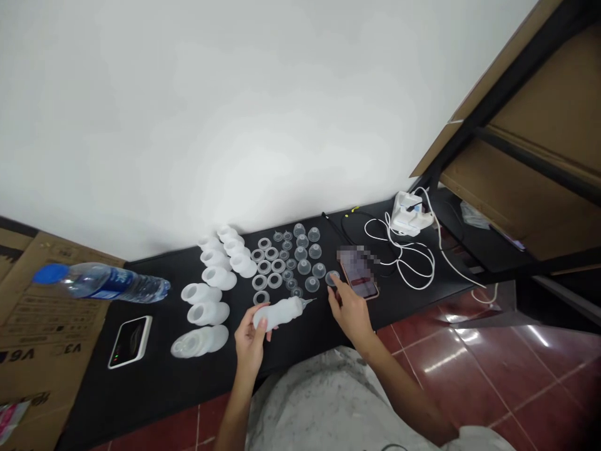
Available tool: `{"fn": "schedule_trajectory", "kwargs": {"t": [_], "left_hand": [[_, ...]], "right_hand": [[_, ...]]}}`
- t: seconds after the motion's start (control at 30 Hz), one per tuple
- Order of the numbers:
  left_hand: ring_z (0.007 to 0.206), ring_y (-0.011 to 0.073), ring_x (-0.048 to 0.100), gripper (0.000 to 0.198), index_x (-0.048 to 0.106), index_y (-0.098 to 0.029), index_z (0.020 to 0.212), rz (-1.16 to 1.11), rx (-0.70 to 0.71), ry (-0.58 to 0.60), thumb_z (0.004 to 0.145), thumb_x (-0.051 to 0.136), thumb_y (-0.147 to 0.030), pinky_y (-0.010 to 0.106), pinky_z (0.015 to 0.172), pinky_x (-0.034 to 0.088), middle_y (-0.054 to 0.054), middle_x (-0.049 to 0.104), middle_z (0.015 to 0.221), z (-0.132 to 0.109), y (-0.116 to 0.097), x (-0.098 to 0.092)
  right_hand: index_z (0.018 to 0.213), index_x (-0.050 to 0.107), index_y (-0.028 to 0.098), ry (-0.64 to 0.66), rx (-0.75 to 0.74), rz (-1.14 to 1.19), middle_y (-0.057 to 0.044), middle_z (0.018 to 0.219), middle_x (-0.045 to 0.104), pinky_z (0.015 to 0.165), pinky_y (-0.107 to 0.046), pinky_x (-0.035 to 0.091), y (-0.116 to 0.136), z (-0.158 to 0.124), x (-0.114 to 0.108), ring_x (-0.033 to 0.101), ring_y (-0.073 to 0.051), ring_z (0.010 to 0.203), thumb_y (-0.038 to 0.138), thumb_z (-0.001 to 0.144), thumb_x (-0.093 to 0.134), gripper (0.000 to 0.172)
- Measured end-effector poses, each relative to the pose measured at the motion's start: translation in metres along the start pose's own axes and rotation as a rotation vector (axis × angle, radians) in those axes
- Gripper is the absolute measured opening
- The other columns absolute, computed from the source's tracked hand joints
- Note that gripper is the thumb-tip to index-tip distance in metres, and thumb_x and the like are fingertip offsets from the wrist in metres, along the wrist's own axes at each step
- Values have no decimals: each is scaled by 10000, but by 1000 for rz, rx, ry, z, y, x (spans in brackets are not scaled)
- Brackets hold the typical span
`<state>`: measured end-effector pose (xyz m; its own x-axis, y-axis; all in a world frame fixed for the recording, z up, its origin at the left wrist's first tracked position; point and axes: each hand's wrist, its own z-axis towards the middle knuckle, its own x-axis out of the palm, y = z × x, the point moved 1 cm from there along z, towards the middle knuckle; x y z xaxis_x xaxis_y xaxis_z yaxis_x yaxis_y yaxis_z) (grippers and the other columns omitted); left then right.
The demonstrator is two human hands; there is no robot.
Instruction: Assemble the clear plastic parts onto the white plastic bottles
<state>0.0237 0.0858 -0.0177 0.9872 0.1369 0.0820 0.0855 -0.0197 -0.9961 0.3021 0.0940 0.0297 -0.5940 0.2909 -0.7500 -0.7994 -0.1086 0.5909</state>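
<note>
My left hand [250, 341] is closed round a white baby bottle [280, 312] with its teat fitted, held on its side over the black mat [159, 369]. My right hand [348, 308] reaches to a clear cap [332, 277], with a fingertip pinching or touching it beside a phone [359, 279]. Ahead lie several white bottles [206, 293], ring collars [263, 268] and clear caps [305, 252] in rows.
A blue-capped water bottle [101, 282] lies on a cardboard box [32, 326] at the left. A white device [130, 341] sits on the mat. A white charger [410, 213] with cables lies at the right, below a wooden shelf [530, 144]. Red floor tiles [451, 357] show.
</note>
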Motion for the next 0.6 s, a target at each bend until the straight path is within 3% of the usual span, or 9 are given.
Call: {"fn": "schedule_trajectory", "kwargs": {"t": [0.1, 0.2, 0.43, 0.6], "left_hand": [[531, 130, 628, 492, 749, -151, 1208, -1, -18, 8, 937, 790, -559, 209, 477, 471, 30, 736, 791, 0, -3, 2], [511, 127, 613, 507, 745, -146, 1200, 0, -24, 8, 930, 791, -572, 200, 448, 450, 25, 728, 748, -1, -6, 4], [543, 133, 646, 481, 765, -151, 1179, 25, -26, -18, 923, 803, -556, 208, 477, 495, 37, 744, 805, -1, -10, 4], [541, 131, 630, 475, 765, -164, 1197, 35, -33, -13, 918, 806, -546, 228, 502, 538, 25, 730, 808, -2, -10, 4]], "right_hand": [[1553, 606, 133, 34, 65, -215, -172, 1148, 819, 709, -303, 580, -2, 9, -6, 798, -266, 896, 290, 1125, 504, 467], [1535, 615, 116, 102, 130, -332, -193, 1223, 809, 674, -299, 563, 0, 11, -4, 807, -274, 904, 279, 1115, 544, 456], [1365, 718, 122, 191, 102, -376, -145, 1061, 811, 650, -284, 482, 13, 4, -9, 794, -247, 864, 321, 1122, 596, 338], [1048, 754, 195, 395, 157, -400, -70, 938, 807, 619, -290, 402, 28, 13, -33, 776, -221, 785, 294, 1067, 701, 114]]}}
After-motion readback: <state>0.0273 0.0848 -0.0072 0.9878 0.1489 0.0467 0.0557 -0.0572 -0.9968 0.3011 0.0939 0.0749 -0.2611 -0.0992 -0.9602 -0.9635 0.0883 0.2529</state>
